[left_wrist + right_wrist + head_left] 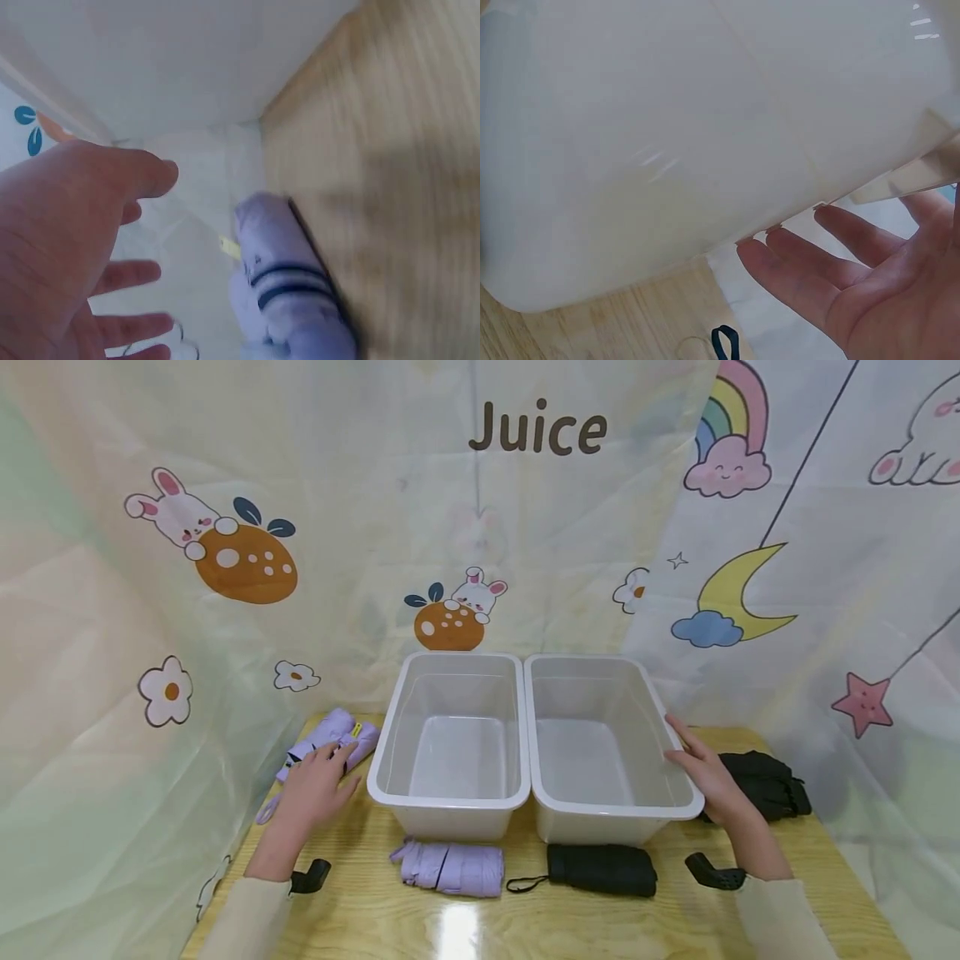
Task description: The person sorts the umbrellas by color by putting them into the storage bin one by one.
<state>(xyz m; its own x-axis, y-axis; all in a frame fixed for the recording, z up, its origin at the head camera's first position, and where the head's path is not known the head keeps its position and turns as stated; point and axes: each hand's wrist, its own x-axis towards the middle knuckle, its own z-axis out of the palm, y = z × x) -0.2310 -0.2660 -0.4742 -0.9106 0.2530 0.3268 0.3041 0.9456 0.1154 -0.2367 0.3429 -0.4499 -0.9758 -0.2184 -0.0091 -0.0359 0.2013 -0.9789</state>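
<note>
My left hand (pixel 318 785) hovers with fingers spread over lilac folded umbrellas (pixel 333 739) at the table's left; the left wrist view shows a gap between it and the lilac umbrella (pixel 289 285). On the other side, my right hand (pixel 708 772) grips the right rim of the right white bin (pixel 611 812). Its fingertips touch the bin's outer wall (pixel 667 150) in the right wrist view; the thumb is mostly hidden there. Beside that bin stands the left white bin (pixel 450 802). Both bins look empty inside.
Another lilac umbrella (pixel 453 868) lies before the left bin. A black folded umbrella (pixel 603 870) with a wrist loop lies before the right one. More black folded fabric (pixel 765 785) sits behind my right hand. A printed curtain (pixel 337 527) hangs close behind the wooden table (pixel 360 918).
</note>
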